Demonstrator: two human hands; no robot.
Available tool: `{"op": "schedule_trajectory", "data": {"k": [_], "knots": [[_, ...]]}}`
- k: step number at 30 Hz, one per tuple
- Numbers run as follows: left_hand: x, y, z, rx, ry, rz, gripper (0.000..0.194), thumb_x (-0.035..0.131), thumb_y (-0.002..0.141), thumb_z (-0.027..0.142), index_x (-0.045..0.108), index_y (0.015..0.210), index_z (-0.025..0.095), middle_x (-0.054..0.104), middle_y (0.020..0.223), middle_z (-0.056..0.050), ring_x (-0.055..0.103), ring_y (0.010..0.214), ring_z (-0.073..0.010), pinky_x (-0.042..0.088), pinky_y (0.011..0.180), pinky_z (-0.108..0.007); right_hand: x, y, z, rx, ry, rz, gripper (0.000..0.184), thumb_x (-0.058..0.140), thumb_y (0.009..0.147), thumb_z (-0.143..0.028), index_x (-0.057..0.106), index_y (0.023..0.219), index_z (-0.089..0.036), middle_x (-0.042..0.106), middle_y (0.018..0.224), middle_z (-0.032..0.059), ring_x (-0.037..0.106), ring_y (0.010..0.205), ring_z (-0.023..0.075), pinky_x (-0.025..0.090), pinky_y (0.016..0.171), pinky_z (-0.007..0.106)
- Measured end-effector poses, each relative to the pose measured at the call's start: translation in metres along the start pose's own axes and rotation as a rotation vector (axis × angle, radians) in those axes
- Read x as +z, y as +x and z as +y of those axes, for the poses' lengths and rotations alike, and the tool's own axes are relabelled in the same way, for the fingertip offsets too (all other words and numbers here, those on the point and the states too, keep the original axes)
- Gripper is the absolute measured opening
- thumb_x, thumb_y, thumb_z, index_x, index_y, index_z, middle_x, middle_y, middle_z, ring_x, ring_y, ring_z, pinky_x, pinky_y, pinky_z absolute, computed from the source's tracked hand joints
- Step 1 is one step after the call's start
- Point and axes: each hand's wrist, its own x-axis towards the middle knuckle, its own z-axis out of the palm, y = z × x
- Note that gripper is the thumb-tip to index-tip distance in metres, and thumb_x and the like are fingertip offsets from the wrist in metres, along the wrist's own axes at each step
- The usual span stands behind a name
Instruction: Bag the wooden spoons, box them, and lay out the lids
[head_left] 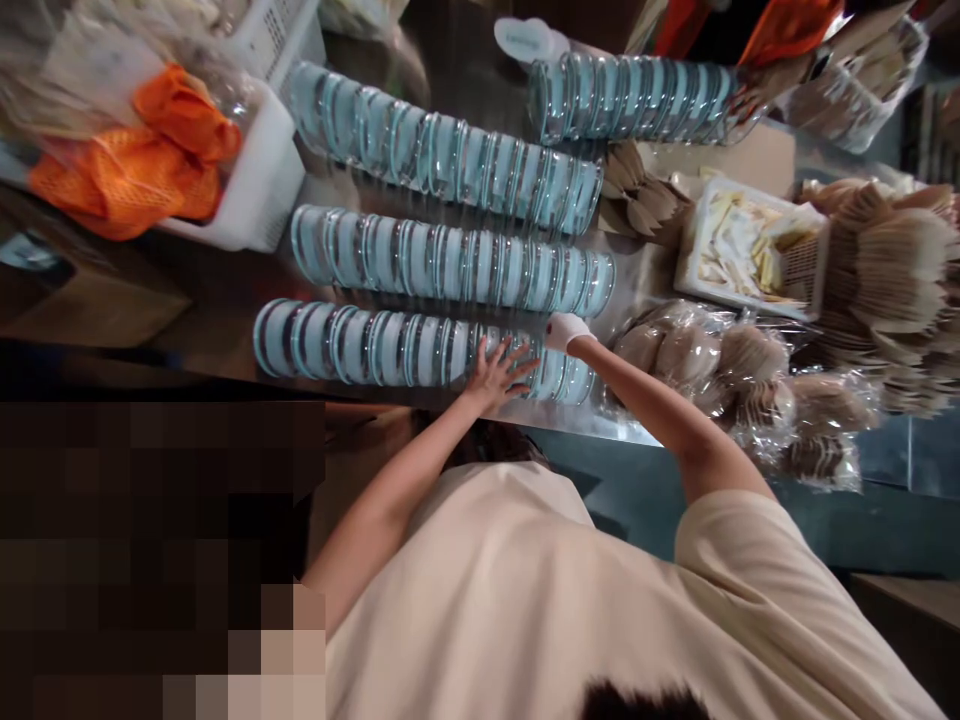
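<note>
My left hand (499, 376), bare, lies with its fingers spread over the near row of round clear containers (360, 345) with pale blue bands. They stand pressed side by side in a long line. Farther right along that row is my right hand (568, 331), in a white glove or covering, with its fingers curled in at the row's far edge. Whatever it may grip is hidden. Just beyond runs a second row of the same containers (450, 262), and behind that a third, slanted row (450, 155).
A fourth row (637, 98) lies at the back, with another person's hand (742, 98) at its right end. A white basket (750, 300) holds small packets. Bagged wooden-looking utensils (686, 355) lie at right. An orange mesh cloth (142, 170) hangs over a white crate (266, 185) at left.
</note>
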Motion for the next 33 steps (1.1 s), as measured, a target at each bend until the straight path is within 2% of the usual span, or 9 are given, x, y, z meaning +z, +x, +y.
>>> {"op": "schedule_trajectory", "data": {"k": [4, 7, 11, 16, 23, 28, 31, 33], "knots": [[0.001, 0.000, -0.001, -0.002, 0.001, 0.002, 0.065, 0.061, 0.109, 0.056, 0.048, 0.170, 0.040, 0.038, 0.182, -0.010, 0.025, 0.171, -0.0449, 0.003, 0.133, -0.083, -0.006, -0.003, 0.005, -0.096, -0.025, -0.020, 0.038, 0.062, 0.098, -0.028, 0.084, 0.125, -0.013, 0.083, 0.117, 0.0151, 0.079, 0.109, 0.0274, 0.054, 0.083, 0.026], [-0.001, -0.001, 0.000, 0.001, 0.006, 0.007, 0.064, 0.061, 0.109, 0.055, 0.047, 0.170, 0.042, 0.038, 0.182, -0.008, 0.025, 0.171, -0.0437, 0.003, 0.133, -0.083, -0.015, -0.003, 0.009, -0.180, -0.055, -0.024, 0.035, 0.061, 0.101, -0.027, 0.084, 0.123, -0.015, 0.083, 0.119, 0.0125, 0.077, 0.108, 0.0255, 0.052, 0.085, 0.025], [-0.003, -0.001, 0.002, -0.011, 0.015, 0.004, 0.062, 0.061, 0.110, 0.055, 0.048, 0.170, 0.043, 0.037, 0.182, -0.005, 0.025, 0.171, -0.0420, 0.005, 0.133, -0.082, -0.023, -0.006, 0.008, -0.277, -0.158, -0.051, 0.040, 0.060, 0.100, -0.019, 0.080, 0.135, -0.016, 0.081, 0.127, 0.0153, 0.078, 0.111, 0.0274, 0.053, 0.089, 0.029], [-0.003, 0.000, 0.002, -0.014, 0.026, 0.009, 0.062, 0.060, 0.110, 0.055, 0.049, 0.170, 0.041, 0.039, 0.181, -0.006, 0.026, 0.171, -0.0427, 0.006, 0.134, -0.082, -0.022, -0.007, 0.006, -0.220, -0.225, -0.065, 0.039, 0.065, 0.097, -0.017, 0.082, 0.132, -0.014, 0.081, 0.125, 0.0207, 0.078, 0.113, 0.0317, 0.056, 0.090, 0.034], [-0.005, -0.002, 0.003, 0.010, 0.050, -0.001, 0.066, 0.056, 0.110, 0.059, 0.043, 0.173, 0.043, 0.037, 0.182, -0.008, 0.025, 0.171, -0.0424, 0.005, 0.134, -0.081, -0.004, 0.005, 0.015, -0.210, -0.153, 0.002, 0.043, 0.054, 0.106, -0.031, 0.076, 0.137, -0.013, 0.080, 0.128, 0.0164, 0.077, 0.112, 0.0284, 0.052, 0.080, 0.028], [-0.006, -0.002, 0.003, 0.010, 0.051, -0.007, 0.065, 0.056, 0.110, 0.060, 0.043, 0.172, 0.043, 0.038, 0.182, -0.007, 0.024, 0.172, -0.0425, 0.005, 0.134, -0.081, -0.015, 0.008, 0.020, -0.235, -0.183, -0.055, 0.041, 0.049, 0.109, -0.028, 0.078, 0.133, -0.012, 0.081, 0.128, 0.0165, 0.077, 0.111, 0.0260, 0.052, 0.085, 0.028], [-0.004, -0.002, 0.002, 0.005, 0.047, -0.010, 0.065, 0.056, 0.111, 0.058, 0.043, 0.173, 0.043, 0.037, 0.182, -0.007, 0.025, 0.171, -0.0434, 0.006, 0.134, -0.081, -0.025, -0.008, 0.012, -0.230, -0.237, -0.088, 0.041, 0.051, 0.108, -0.027, 0.080, 0.132, -0.014, 0.079, 0.130, 0.0206, 0.077, 0.117, 0.0330, 0.056, 0.091, 0.036], [-0.004, -0.002, 0.001, 0.002, 0.045, -0.010, 0.065, 0.056, 0.111, 0.056, 0.043, 0.173, 0.042, 0.038, 0.182, -0.007, 0.025, 0.171, -0.0443, 0.008, 0.134, -0.082, -0.019, -0.032, -0.001, -0.239, -0.259, -0.096, 0.041, 0.051, 0.106, -0.024, 0.080, 0.131, -0.009, 0.079, 0.126, 0.0274, 0.076, 0.120, 0.0395, 0.058, 0.094, 0.045]]}}
